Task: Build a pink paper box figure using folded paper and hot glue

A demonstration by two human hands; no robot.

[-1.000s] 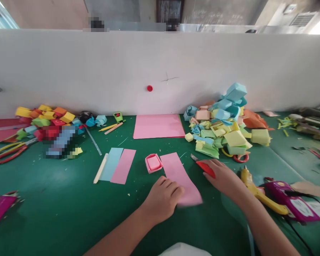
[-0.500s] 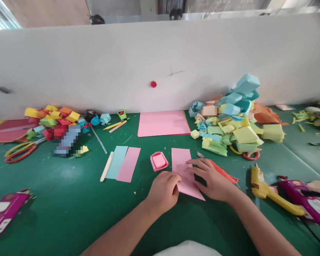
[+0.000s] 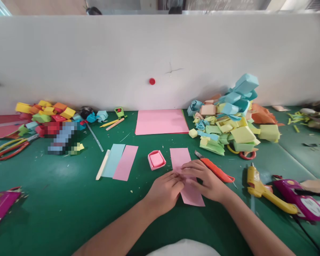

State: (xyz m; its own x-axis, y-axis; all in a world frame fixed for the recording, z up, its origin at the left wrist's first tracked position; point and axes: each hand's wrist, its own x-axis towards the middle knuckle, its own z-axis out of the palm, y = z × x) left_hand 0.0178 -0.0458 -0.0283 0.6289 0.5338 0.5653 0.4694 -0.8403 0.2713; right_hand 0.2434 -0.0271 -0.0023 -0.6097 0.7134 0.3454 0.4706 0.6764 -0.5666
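A pink paper strip [image 3: 192, 195] lies lengthwise in front of me, its middle covered by my fingers. My left hand [image 3: 166, 190] is closed at the strip's left edge, fingertips pressed together on the paper. From the other side, my right hand [image 3: 202, 179] grips the same strip, its fingers bent over it and meeting the left fingertips. What the fingertips do to the paper is partly hidden. Left of the strip sits a small pink paper box [image 3: 156, 160] with a pink block inside. An orange utility knife [image 3: 217, 170], blade showing, rests just beyond my right hand.
Blue [image 3: 113, 160] and pink paper pieces [image 3: 126, 163] lie left beside a pale stick [image 3: 102, 164]. Pink sheets [image 3: 161, 122] lie at the back. Folded paper pieces [image 3: 232, 131] are heaped right. A yellow glue gun [image 3: 266, 192], purple device [image 3: 300, 202] and scissors [image 3: 13, 147] flank the workspace.
My hands have come together at the strip's middle, the right one moving left and down. The strip's near end is now more exposed. The view has shifted slightly.
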